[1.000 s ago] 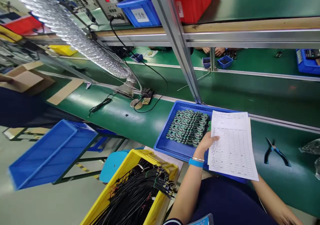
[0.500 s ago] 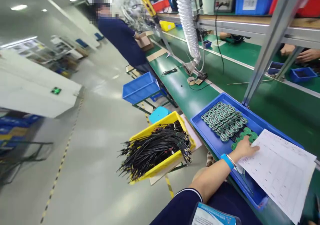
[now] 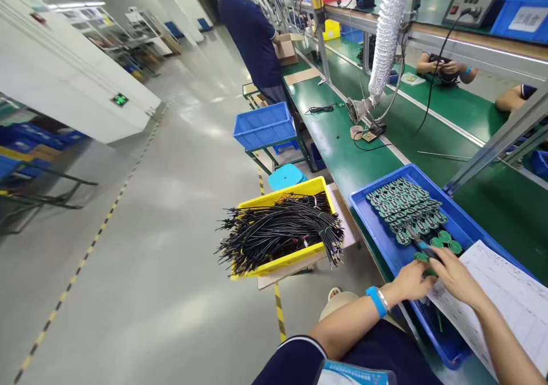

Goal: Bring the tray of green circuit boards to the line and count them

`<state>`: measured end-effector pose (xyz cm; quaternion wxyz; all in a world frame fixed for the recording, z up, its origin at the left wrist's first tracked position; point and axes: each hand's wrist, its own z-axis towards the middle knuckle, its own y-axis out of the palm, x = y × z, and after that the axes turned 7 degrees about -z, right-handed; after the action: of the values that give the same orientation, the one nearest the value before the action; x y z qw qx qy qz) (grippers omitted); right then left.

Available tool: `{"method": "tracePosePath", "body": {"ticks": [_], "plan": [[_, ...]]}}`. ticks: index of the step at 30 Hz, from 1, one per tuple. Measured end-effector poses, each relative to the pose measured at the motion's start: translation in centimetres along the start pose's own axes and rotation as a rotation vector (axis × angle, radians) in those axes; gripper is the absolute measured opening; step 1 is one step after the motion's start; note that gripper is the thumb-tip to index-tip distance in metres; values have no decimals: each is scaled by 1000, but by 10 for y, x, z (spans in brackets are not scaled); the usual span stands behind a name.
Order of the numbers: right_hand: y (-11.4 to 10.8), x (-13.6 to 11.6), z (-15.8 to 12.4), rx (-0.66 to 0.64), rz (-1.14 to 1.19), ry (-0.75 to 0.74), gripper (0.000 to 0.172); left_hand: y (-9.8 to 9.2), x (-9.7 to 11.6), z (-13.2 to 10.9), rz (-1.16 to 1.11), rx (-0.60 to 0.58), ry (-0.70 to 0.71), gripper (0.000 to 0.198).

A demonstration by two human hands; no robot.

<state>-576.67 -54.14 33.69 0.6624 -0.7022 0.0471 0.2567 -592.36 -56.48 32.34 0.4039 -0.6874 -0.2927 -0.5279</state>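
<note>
A slim tool (image 3: pixel 422 246) with a pale metal tip and a blue-and-black handle is held in my right hand (image 3: pixel 456 279); its exact kind is unclear. Close beside it, my left hand (image 3: pixel 410 284) has its fingers closed around the edge of a round green circuit board, mostly hidden by both hands. Several round green boards (image 3: pixel 445 237) lie just past my fingers in the blue tray (image 3: pixel 372 233). Further up the tray are rows of joined circuit boards (image 3: pixel 405 205). White printed sheets (image 3: pixel 514 293) lie over the tray's near right part, under my right forearm.
Left of the bench stands a yellow bin (image 3: pixel 282 189) full of black cables (image 3: pixel 278 231). A blue stool (image 3: pixel 286 176) and blue crate (image 3: pixel 265 125) stand behind it. A silver exhaust hose (image 3: pixel 387 36) hangs over the green bench (image 3: pixel 342 168). Other people work further along and across.
My right hand has come in from the right with the tool, over the sheets. My left hand has moved off the sheets' corner. The view has shifted, so the scene sits differently.
</note>
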Motion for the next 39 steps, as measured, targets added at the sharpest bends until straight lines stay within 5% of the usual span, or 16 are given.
{"method": "tracePosePath", "body": {"ticks": [3, 6, 10, 14, 24, 31, 39], "plan": [[36, -45, 46, -52, -83, -17, 32, -38, -11, -60, -12, 70, 11, 24], [62, -70, 55, -39, -191, 80, 38, -84, -30, -122, -39, 208, -70, 20], [59, -75, -4, -8, -386, 347, 31, -138, -57, -185, -96, 343, -224, 29], [51, -73, -54, -50, -604, 575, 27, -172, -75, -220, -153, 398, -288, 31], [60, -65, -30, -191, -725, 844, 34, -215, -82, -241, -190, 389, -280, 25], [42, -60, -29, -289, -527, 896, 29, -210, -95, -247, -241, 451, -309, 26], [35, -88, -55, -65, -321, 732, 34, -195, -100, -232, -298, 520, -349, 33]]}}
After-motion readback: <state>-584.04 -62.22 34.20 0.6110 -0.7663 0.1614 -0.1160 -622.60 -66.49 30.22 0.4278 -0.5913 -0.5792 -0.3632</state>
